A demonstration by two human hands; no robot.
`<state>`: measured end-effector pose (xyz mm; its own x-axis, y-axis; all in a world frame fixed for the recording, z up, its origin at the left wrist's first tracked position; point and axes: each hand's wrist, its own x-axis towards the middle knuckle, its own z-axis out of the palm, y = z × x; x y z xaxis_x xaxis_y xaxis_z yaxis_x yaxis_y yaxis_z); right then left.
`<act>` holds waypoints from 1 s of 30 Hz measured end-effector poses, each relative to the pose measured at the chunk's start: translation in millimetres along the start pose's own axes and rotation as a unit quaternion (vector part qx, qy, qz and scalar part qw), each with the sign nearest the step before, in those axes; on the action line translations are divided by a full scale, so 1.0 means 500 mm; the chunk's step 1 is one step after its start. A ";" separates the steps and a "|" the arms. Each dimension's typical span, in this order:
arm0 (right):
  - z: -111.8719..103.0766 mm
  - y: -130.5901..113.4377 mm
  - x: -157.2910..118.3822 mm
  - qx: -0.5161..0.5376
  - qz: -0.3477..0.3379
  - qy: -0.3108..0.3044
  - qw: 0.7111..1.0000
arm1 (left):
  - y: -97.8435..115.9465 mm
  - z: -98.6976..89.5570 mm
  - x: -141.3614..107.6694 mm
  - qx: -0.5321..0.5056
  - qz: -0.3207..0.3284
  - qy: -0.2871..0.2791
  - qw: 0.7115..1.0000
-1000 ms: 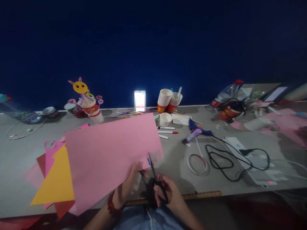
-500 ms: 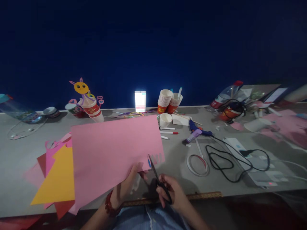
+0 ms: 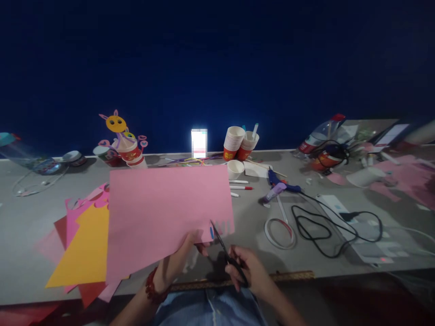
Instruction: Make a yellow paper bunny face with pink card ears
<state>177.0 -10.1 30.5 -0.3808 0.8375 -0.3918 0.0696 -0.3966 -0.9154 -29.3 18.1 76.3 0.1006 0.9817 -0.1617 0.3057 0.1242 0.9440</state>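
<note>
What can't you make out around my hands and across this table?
All in the head view:
- Part of your left hand: hidden by the pink sheet.
- The yellow sheet's right side: covered by the pink sheet.
- The bright screen's content: lost in glare and coarse blocks.
- The left bottle: blurred, cut off by the left edge.
- Pink paper at far right: blurred.

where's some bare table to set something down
The table is bare left of the paper pile, and between the pink sheet and coiled strip. Crowded behind the sheet, with cups and pens, and around the black cable at right.
</note>
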 end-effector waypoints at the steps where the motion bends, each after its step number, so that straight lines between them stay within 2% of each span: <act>1: -0.001 -0.002 -0.001 -0.002 -0.002 -0.001 1.000 | 0.002 -0.001 0.000 0.001 0.005 -0.001 1.000; 15: -0.021 0.004 0.005 -0.046 -0.002 0.001 0.999 | 0.013 -0.022 0.006 0.012 0.031 -0.035 0.999; 21: -0.038 0.009 0.008 -0.068 -0.010 -0.009 0.998 | 0.009 -0.023 0.009 -0.031 0.031 -0.051 0.998; 25: -0.029 0.006 0.007 -0.031 0.004 -0.017 0.999 | 0.003 -0.014 0.009 -0.035 0.033 -0.043 0.998; 30: -0.002 0.008 -0.004 0.036 -0.022 -0.044 0.998 | -0.009 0.004 0.010 -0.017 0.016 0.024 0.999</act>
<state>179.1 -13.2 27.4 -0.4617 0.8196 -0.3391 -0.0137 -0.3889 -0.9212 -28.0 22.1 70.8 0.0634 0.9910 -0.1183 0.2708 0.0970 0.9577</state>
